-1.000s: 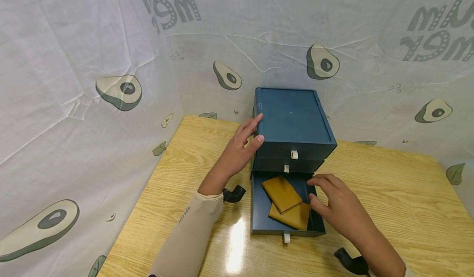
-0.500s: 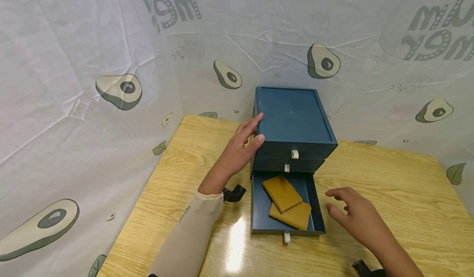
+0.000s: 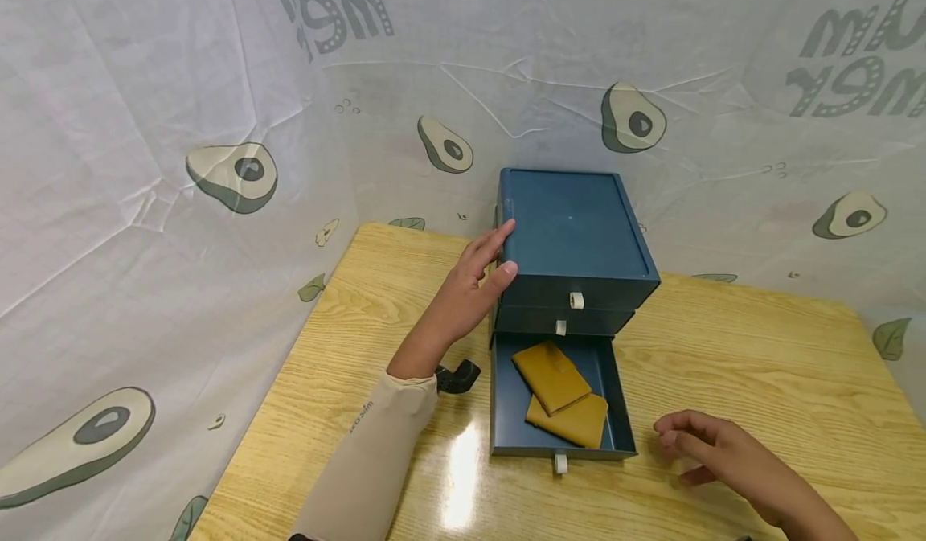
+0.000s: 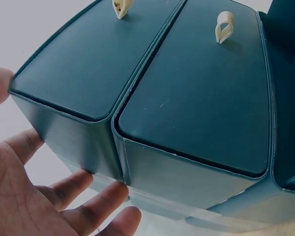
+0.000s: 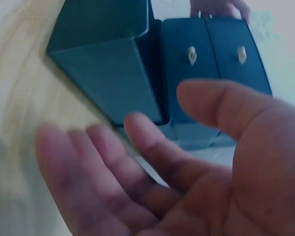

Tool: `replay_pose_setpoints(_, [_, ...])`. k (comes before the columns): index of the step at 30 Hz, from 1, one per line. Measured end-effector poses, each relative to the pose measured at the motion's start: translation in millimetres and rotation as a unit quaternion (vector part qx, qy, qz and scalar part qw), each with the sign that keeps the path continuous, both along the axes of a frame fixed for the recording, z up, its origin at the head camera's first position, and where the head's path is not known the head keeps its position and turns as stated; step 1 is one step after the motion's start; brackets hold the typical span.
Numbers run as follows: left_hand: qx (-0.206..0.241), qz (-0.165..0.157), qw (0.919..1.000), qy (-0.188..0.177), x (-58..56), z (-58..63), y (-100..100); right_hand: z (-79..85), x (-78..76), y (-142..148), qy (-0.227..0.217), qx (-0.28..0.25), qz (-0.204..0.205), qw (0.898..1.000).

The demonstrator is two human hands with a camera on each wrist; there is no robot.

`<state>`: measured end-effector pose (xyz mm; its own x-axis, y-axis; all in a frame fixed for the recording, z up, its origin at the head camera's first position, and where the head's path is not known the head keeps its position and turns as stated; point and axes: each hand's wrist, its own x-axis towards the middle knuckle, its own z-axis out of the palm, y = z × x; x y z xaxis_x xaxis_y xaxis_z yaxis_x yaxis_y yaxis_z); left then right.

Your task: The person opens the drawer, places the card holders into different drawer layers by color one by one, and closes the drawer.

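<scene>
A blue drawer unit [image 3: 571, 223] with white loop pulls stands on the table, its bottom drawer [image 3: 510, 424] pulled out. Inside that drawer lie two mustard-yellow flat cases like wallets: the upper wallet [image 3: 551, 379] partly overlaps the lower wallet [image 3: 575, 424]. My left hand [image 3: 470, 292] rests against the unit's left side, thumb and fingertips at its top edge; in the left wrist view its spread fingers [image 4: 108, 204] touch the side wall. To the right of the drawer, my right hand [image 3: 723, 452] hovers over the table with relaxed fingers, holding nothing.
The wooden table [image 3: 760, 348] extends on both sides of the unit. Behind and to the left hangs a pale cloth [image 3: 506, 59] printed with avocados. A black curved piece [image 3: 458, 377] juts out beside the left wrist.
My right hand has moved away from the drawer's right wall, to the right and toward the front. Both wallets stay in the drawer, and the left hand keeps its place.
</scene>
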<state>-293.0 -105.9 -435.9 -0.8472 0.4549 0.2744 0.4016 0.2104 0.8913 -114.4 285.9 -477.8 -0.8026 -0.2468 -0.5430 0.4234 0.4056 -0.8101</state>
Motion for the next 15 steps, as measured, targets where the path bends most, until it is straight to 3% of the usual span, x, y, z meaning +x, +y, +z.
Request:
replay_pose_setpoints(5, [-0.001, -0.001, 1.0, -0.002, 0.7, 0.4, 0, -23.2, 6.2, 11, -0.073, -0.145, 0.033, 0.986])
replay_pose_setpoints(9, [-0.004, 0.003, 1.0, 0.0, 0.8, 1.0, 0, -34.4, 10.2, 8, -0.116, -0.246, 0.044, 0.961])
replay_pose_setpoints(15, [-0.002, 0.003, 1.0, 0.001, 0.2, 0.6, 0, -38.8, 16.2, -5, -0.171, -0.334, 0.035, 0.926])
